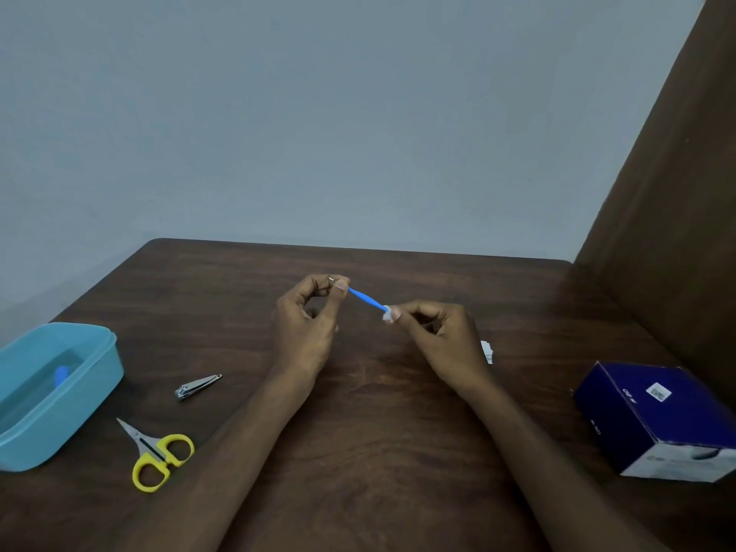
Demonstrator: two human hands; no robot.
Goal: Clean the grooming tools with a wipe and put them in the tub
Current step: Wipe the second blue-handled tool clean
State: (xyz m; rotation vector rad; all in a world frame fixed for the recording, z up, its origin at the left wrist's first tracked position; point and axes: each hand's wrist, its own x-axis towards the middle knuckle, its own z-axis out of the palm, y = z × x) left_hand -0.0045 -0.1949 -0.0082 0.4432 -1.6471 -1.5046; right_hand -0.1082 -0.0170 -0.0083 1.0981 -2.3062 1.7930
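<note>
A slim blue-handled grooming tool [366, 299] is held in the air above the middle of the table. My left hand [308, 324] pinches its metal tip between thumb and fingertips. My right hand [436, 336] pinches a small white wipe [389, 314] around the tool's other end. A light blue tub [51, 392] stands at the left edge with a blue item [61, 375] inside. A metal nail clipper [198, 386] and yellow-handled scissors [159, 456] lie on the table beside the tub.
A dark blue and white box [657, 416] sits at the right. A scrap of white paper [487, 351] lies behind my right wrist. A brown panel [669, 193] rises along the table's right side and a grey wall [318, 113] stands behind.
</note>
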